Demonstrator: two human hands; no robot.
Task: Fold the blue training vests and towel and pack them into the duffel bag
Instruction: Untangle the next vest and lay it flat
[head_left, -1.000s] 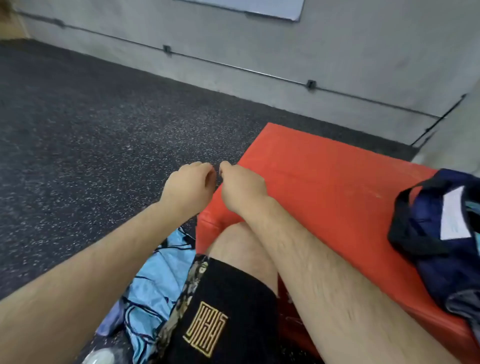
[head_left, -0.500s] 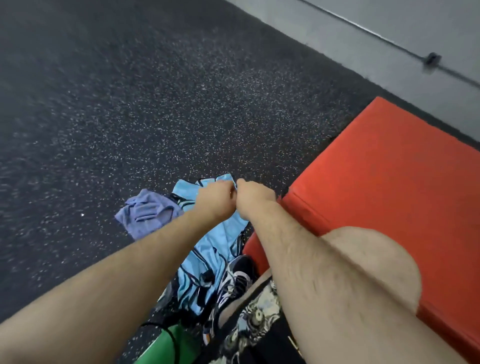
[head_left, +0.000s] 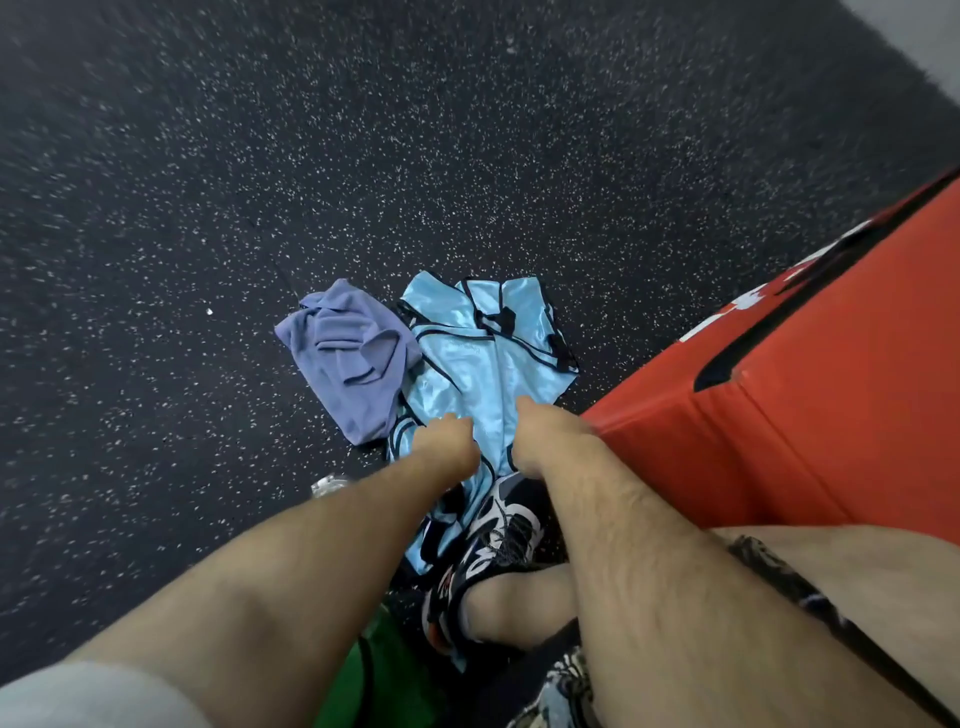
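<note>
Light blue training vests (head_left: 483, 358) with dark trim lie crumpled on the speckled floor, running down toward my shoe. A purple-blue towel (head_left: 348, 364) is bunched beside them on the left, overlapping their edge. Both my arms reach down to the vests. My left hand (head_left: 449, 441) and my right hand (head_left: 540, 436) sit side by side on the shiny fabric. Their fingers curl down into it, with the fingertips hidden behind the knuckles. The duffel bag is out of view.
A red padded box (head_left: 805, 415) stands at the right, its corner close to my right hand. My black-and-white shoe (head_left: 493, 535) rests on the vests' lower part. A green item (head_left: 384, 675) lies at the bottom. Dark speckled rubber floor (head_left: 260, 182) spreads beyond.
My view has tipped down from the wall and box top to the floor. Both hands have dropped onto the blue vests and moved slightly apart. The duffel bag has left the view.
</note>
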